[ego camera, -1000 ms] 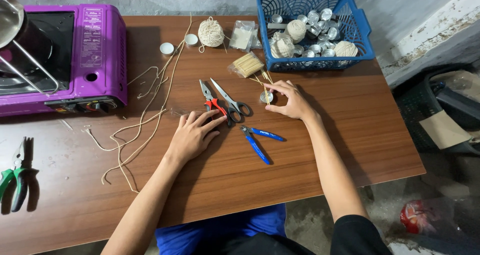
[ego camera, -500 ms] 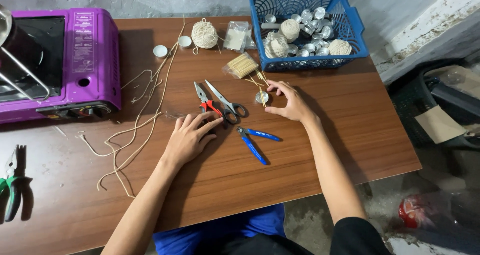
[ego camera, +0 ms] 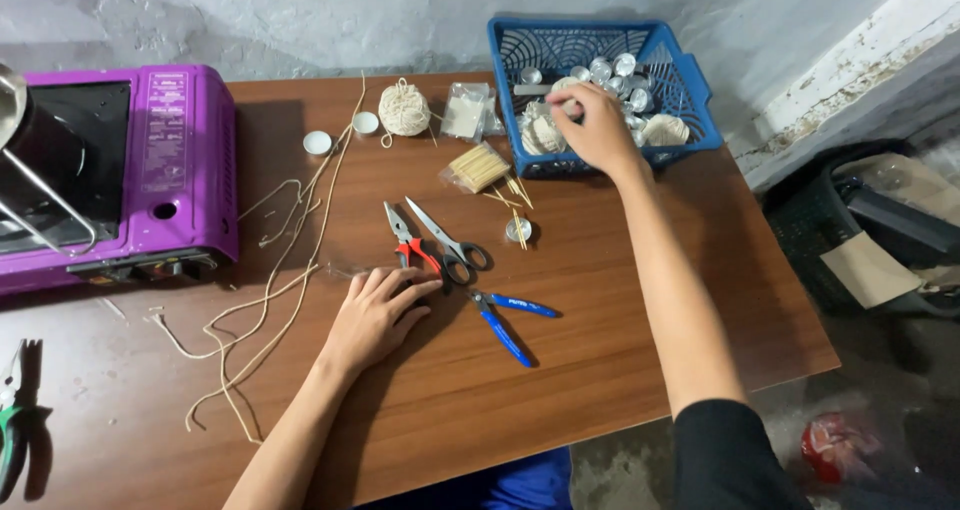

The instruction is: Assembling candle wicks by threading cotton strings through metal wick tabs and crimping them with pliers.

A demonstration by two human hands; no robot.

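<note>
My left hand (ego camera: 375, 315) lies flat on the brown wooden table (ego camera: 600, 370), holding nothing, its fingertips touching the red-handled pliers (ego camera: 405, 242). My right hand (ego camera: 592, 125) reaches into the blue plastic basket (ego camera: 695, 85), fingers curled over the white wick coils and small metal cups inside; any grip is hidden. A single small metal cup (ego camera: 518, 231) stands on the table beside loose wooden sticks (ego camera: 480, 167). Grey-handled scissors (ego camera: 452, 242) and blue-handled pliers (ego camera: 505, 320) lie just right of my left hand.
A purple portable stove (ego camera: 150, 160) fills the table's left end. Pale string (ego camera: 265, 305) trails across the left half from a twine ball (ego camera: 404, 110). Two white round lids (ego camera: 318, 142) and a clear bag (ego camera: 467, 112) lie at the back. Green pliers (ego camera: 15, 430) rest at far left.
My right hand has left the small metal cup on the table and moved up into the blue basket. My left hand stays by the red pliers.
</note>
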